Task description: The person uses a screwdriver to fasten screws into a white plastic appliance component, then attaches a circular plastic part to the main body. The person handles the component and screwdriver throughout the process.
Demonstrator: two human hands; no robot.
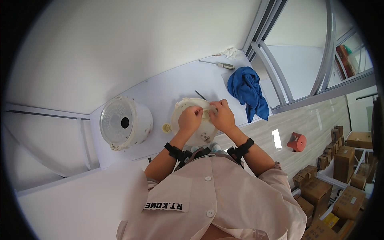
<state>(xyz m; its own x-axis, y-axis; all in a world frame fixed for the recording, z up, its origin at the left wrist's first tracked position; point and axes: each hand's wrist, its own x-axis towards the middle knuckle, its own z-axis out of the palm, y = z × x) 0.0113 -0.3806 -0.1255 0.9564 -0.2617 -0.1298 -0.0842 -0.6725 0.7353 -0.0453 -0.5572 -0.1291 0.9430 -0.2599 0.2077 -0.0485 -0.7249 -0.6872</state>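
Note:
A cream-white, round plastic shell point(182, 105), perhaps an appliance lid, lies in front of me at the table's near edge. My left hand point(190, 119) is over its middle, fingers bent and pressed together near the tip of my right thumb. My right hand point(223, 117) is at the shell's right side, its fingers curled by the rim and its thumb pointing inward. Whatever is between the fingertips is too small to make out. Left of the shell lies a small, round, yellowish cap point(166, 127). Just beyond its far rim is a thin dark tool point(200, 95).
A white, pot-shaped appliance body point(141, 125) with a metal disc face sits at the left. Farther back are a screwdriver point(226, 65), a blue cloth point(247, 90) and a crumpled white cloth point(231, 53). A red stool point(297, 142) and cardboard boxes point(316, 190) stand at the right.

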